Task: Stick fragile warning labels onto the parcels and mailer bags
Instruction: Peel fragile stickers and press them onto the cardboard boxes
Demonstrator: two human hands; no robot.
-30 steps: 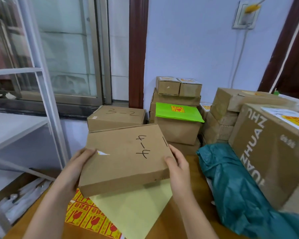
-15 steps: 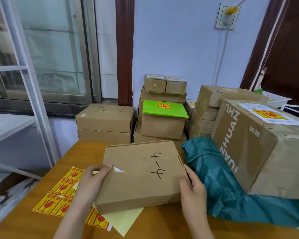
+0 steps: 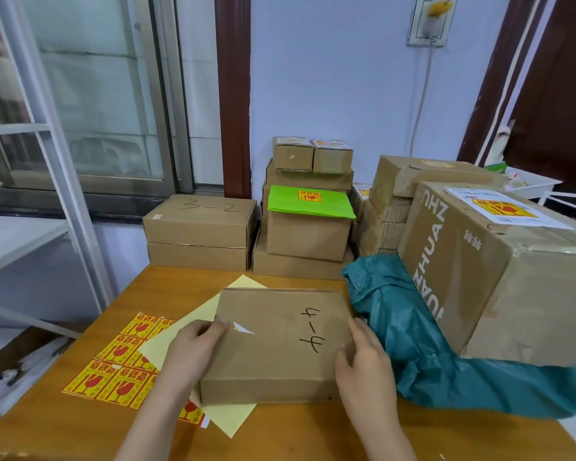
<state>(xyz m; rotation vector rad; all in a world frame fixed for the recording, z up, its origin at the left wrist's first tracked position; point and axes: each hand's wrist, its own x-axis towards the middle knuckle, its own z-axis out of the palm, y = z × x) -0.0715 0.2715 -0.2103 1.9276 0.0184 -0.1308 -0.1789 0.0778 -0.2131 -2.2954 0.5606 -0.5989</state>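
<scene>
A flat cardboard box marked "4-4" lies on the wooden table, partly over a pale yellow backing sheet. My left hand grips its left edge, fingertips curled onto the top near a torn white scrap. My right hand holds its right edge. To the left of the box lies a sheet of yellow-and-red fragile labels, partly under the yellow sheet. A teal mailer bag lies crumpled right of the box.
A big carton with a fragile label rests on the teal bag. Behind the table stand stacked boxes: one marked "3-2", and a green mailer with a label on a box. A white shelf frame stands at the left.
The "4-4" box came down from the air and now lies flat on the table over the yellow sheet. Both hands stayed on its sides.
</scene>
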